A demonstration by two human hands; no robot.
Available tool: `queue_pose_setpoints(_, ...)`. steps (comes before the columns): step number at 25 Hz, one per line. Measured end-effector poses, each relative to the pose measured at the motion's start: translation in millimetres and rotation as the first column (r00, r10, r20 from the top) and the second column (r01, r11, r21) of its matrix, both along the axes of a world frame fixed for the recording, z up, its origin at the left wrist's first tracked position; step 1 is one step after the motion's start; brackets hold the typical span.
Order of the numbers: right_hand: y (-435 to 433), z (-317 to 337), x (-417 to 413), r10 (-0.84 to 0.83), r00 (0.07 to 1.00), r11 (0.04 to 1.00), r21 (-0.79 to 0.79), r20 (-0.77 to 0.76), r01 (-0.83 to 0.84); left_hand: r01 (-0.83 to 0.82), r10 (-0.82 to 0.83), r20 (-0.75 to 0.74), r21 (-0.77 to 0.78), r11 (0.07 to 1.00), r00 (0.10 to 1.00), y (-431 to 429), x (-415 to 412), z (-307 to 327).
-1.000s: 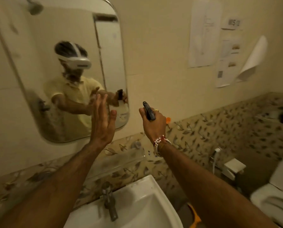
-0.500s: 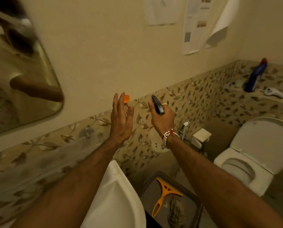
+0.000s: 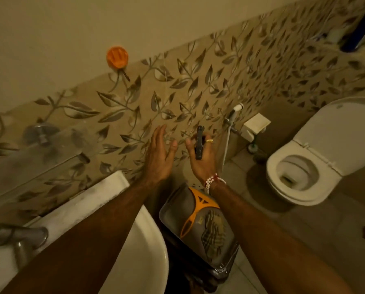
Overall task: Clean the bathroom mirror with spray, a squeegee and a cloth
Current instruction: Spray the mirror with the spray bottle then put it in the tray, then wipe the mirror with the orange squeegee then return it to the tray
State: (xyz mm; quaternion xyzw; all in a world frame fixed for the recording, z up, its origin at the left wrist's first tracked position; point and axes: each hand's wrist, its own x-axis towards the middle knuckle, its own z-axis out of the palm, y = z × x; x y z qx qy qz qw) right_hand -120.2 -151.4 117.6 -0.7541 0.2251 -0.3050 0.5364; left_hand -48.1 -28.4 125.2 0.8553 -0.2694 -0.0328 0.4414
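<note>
My right hand (image 3: 202, 158) is closed around a spray bottle (image 3: 199, 143); only its black trigger head shows above my fingers, the body is hidden. Just to its left my left hand (image 3: 160, 155) is flat and empty, fingers spread. Below both hands a grey tray (image 3: 166, 211) sits on the floor beside the sink. In the tray lie an orange squeegee (image 3: 198, 206) and a striped cloth (image 3: 214, 234). The mirror is out of view.
A white sink (image 3: 143, 251) with a metal tap (image 3: 18, 240) fills the lower left, under a glass shelf (image 3: 39, 149). An orange hook (image 3: 117, 56) sticks to the wall. A toilet (image 3: 304, 166) with raised lid stands right, a bidet sprayer (image 3: 233, 112) beside it.
The view has swung down and right from the mirror to the floor. Both hands have lowered toward the tray, the right still gripping the spray bottle.
</note>
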Motion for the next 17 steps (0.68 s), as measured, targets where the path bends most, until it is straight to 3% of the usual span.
queue_pose_setpoints(10, 35.2, -196.4, 6.0, 0.139, 0.952, 0.976, 0.203, -0.272, -0.084, 0.154, -0.109, -0.16, 0.306, 0.939, 0.981, 17.9, 35.2, -124.6)
queue_pose_setpoints(17, 44.8, -262.8, 3.5, 0.082, 0.928, 0.972, 0.234, -0.363, 0.005, 0.215, -0.125, -0.224, 0.441, 0.871, 0.967, 27.8, 45.1, -172.4)
